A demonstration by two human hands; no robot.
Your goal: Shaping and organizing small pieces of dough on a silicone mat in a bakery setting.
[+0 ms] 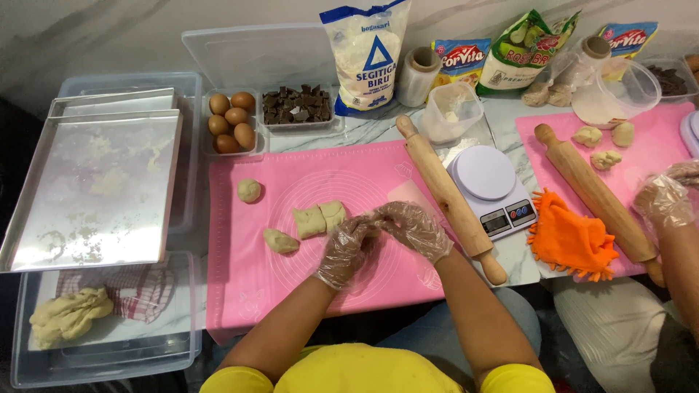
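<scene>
My left hand (345,251) and my right hand (413,228), both in clear plastic gloves, meet over the pink silicone mat (240,291); their fingertips pinch together around something small that the fingers hide. Just left of them lies a folded block of pale dough (319,218). A smaller dough lump (279,241) sits lower left, and a dough ball (249,191) rests further up the mat.
A wooden rolling pin (448,195) lies slanted beside a white kitchen scale (489,185). Metal baking trays (95,185) stand at left, a clear bin with dough (69,314) below them. Eggs (231,122), chocolate chunks (296,105) and a flour bag (366,54) line the back. Another person's gloved hand (666,198) works on a second pink mat (655,142).
</scene>
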